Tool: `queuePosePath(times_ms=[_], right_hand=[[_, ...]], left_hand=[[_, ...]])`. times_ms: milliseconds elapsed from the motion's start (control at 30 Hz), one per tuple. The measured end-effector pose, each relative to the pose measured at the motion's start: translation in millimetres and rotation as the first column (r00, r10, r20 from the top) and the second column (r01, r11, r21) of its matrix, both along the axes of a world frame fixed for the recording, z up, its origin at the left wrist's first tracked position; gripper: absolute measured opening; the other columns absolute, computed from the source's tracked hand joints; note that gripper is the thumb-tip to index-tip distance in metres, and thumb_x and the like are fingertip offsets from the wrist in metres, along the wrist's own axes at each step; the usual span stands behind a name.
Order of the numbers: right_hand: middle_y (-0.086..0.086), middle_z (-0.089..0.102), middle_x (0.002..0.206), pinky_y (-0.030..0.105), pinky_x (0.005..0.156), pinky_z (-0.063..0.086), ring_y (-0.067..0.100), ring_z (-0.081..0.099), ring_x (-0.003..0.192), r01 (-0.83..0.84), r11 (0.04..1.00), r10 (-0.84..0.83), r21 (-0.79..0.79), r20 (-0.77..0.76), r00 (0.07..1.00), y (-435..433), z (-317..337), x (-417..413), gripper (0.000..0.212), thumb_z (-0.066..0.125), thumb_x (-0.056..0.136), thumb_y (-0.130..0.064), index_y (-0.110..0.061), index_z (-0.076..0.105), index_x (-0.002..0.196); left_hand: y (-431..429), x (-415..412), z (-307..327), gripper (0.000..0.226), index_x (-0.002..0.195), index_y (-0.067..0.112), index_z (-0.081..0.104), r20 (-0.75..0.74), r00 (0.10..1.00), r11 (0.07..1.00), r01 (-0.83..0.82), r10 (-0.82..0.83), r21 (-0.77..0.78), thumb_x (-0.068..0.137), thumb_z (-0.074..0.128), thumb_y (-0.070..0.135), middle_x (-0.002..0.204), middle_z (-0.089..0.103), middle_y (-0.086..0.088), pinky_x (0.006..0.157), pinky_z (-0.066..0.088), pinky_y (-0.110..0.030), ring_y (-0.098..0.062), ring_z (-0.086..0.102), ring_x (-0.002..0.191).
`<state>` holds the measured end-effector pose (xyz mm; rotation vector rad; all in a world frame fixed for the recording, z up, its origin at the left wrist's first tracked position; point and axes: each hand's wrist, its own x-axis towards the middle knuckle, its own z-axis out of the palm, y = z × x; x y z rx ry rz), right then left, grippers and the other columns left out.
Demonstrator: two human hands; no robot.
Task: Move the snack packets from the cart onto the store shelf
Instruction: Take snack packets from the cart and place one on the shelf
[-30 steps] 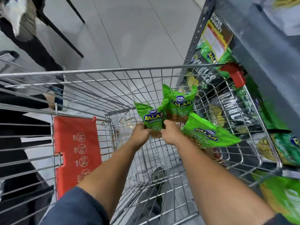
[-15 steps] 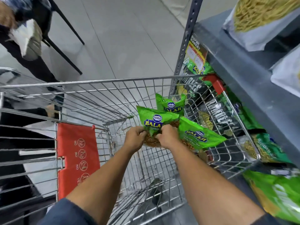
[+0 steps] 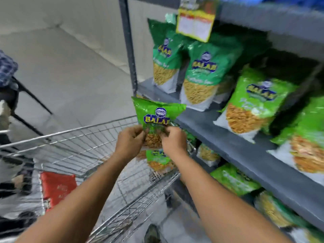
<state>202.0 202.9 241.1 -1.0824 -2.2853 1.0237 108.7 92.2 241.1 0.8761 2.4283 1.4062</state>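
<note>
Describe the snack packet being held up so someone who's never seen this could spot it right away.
Start at the wire cart beside the grey shelf. Above the cart's far corner, the left hand and right hand pinch a green packet by its lower part. Unlike the packets standing on the shelf, it hangs in mid-air.

Head view; looks forward-down, close over cart point(image 3: 91, 135), shelf point(image 3: 236, 137) right

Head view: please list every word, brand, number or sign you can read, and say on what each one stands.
"BALAJI": on the green packet held by the left hand and right hand.
"BALAJI": on a large shelf packet.
Smaller print on those packets: too blurred.
Yellow price tag: print too blurred.
Red cart flap: marks too blurred.
</note>
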Motion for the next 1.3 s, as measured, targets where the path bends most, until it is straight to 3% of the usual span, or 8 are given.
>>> queuePosePath(times_ms=[133,300,467,800,967,1067,1167,1300], right_hand=[[0.022,0.072,0.094,0.039,0.064,0.042,0.041,0.064,0.09,0.183,0.971,-0.171,0.153,-0.089,0.981,38.7,38.7,58.5,0.018,0.064,0.083,-0.022,-0.007,0.072,0.09],[0.021,0.072,0.09,0.032,0.06,0.028,0.04,0.063,0.086,0.398,0.902,-0.385,0.166,-0.104,0.917,80.9,49.8,120.6,0.02,0.062,0.085,-0.027,-0.009,0.071,0.086],[0.022,0.071,0.088,0.033,0.06,0.024,0.041,0.062,0.085,0.492,0.853,-0.486,0.173,-0.08,0.87,112.6,35.6,144.8,0.019,0.063,0.086,-0.023,-0.007,0.066,0.077],[0.019,0.069,0.074,0.029,0.058,0.027,0.038,0.058,0.068,0.569,0.786,-0.536,0.243,-0.192,0.822,126.0,12.1,140.0,0.017,0.063,0.087,-0.019,-0.007,0.066,0.075],[0.015,0.071,0.096,0.028,0.07,0.038,0.034,0.063,0.091,0.537,0.823,-0.493,0.185,-0.236,0.837,121.8,10.0,139.0,0.019,0.059,0.089,-0.017,-0.009,0.066,0.105],[0.013,0.062,0.11,0.021,0.091,0.039,0.02,0.056,0.104,0.574,0.805,-0.449,0.15,-0.478,0.755,98.7,11.1,138.2,0.039,0.06,0.086,-0.01,-0.007,0.054,0.124],[-0.001,0.055,0.098,0.021,0.089,0.039,0.015,0.052,0.091,0.54,0.793,-0.311,0.283,-0.573,0.758,63.0,-0.9,128.2,0.027,0.059,0.083,-0.018,-0.014,0.057,0.109],[-0.006,0.059,0.086,0.01,0.078,0.041,0.001,0.053,0.083,0.205,0.953,-0.082,0.223,-0.462,0.883,32.1,-29.2,81.1,0.017,0.063,0.079,-0.012,-0.019,0.065,0.094]], left_hand=[[60.2,43.3,37.5,0.036,0.056,0.003,0.054,0.009,0.977,0.97,0.212,-0.214,0.121,0.09,0.059,0.015,0.055,0.049,-0.011,0.053,0.03,-0.03,-0.013,0.041,0.056],[129.9,92.0,44.8,0.041,0.053,0.011,0.04,-0.019,0.921,0.908,0.387,-0.389,0.16,0.089,0.06,0.012,0.057,0.032,-0.008,0.052,0.021,-0.033,-0.012,0.03,0.056],[180.0,109.1,15.1,0.038,0.061,-0.009,0.045,0.071,0.897,0.892,0.422,-0.437,0.162,0.088,0.061,0.012,0.062,0.036,-0.013,0.06,0.026,-0.034,-0.016,0.034,0.063],[201.2,99.0,-4.0,0.039,0.058,0.006,0.042,0.118,0.881,0.877,0.428,-0.459,0.219,0.084,0.062,0.026,0.054,0.035,0.002,0.053,0.028,-0.032,-0.013,0.03,0.054],[187.6,94.9,0.4,0.02,0.098,0.009,0.07,0.237,0.754,0.783,0.542,-0.613,0.305,0.086,0.061,0.023,0.092,0.071,-0.005,0.08,0.056,-0.039,-0.016,0.068,0.085],[162.9,69.0,-6.8,0.039,0.123,0.012,0.061,0.298,0.805,0.849,0.423,-0.513,0.318,0.085,0.067,0.021,0.123,0.066,-0.003,0.085,0.055,-0.017,0.005,0.064,0.1],[124.2,21.6,-25.7,0.041,0.124,0.015,0.061,0.239,0.922,0.945,0.262,-0.304,0.193,0.085,0.068,0.026,0.122,0.066,0.0,0.075,0.051,-0.005,-0.002,0.065,0.1],[64.5,-44.3,-65.6,0.035,0.12,0.011,0.063,0.258,0.964,0.998,0.067,-0.07,0.022,0.086,0.067,0.02,0.119,0.068,-0.008,0.081,0.057,-0.024,-0.009,0.068,0.095]])
